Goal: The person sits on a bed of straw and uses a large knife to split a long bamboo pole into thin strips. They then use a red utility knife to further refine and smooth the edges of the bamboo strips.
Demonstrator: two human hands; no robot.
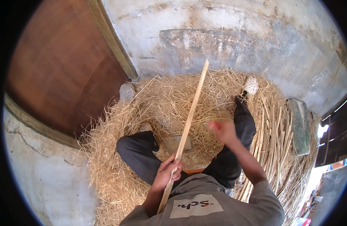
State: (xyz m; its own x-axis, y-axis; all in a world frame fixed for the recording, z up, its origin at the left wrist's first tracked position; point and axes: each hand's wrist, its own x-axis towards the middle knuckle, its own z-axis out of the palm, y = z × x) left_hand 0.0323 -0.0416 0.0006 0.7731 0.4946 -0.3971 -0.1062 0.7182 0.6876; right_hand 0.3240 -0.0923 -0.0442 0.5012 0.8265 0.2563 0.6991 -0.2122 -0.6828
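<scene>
A long, pale split-bamboo strip [191,118] slants from beside my left side up toward the wall. My left hand [168,172] is closed round its lower part, and the strip's far end points away from me. My right hand [223,132] is apart from the strip, to its right, above my right leg. It is blurred, with its fingers seemingly curled and a red patch at them. What it holds there I cannot make out. Between my legs a flat wooden block [178,143] lies among pale shavings [164,100].
Several long bamboo strips [273,135] lie in a pile at my right, beside a green-grey slab [299,126]. A stained wall [218,41] rises ahead, with a brown door [68,64] at the left. A whitish stone-like lump [126,92] sits near the door frame.
</scene>
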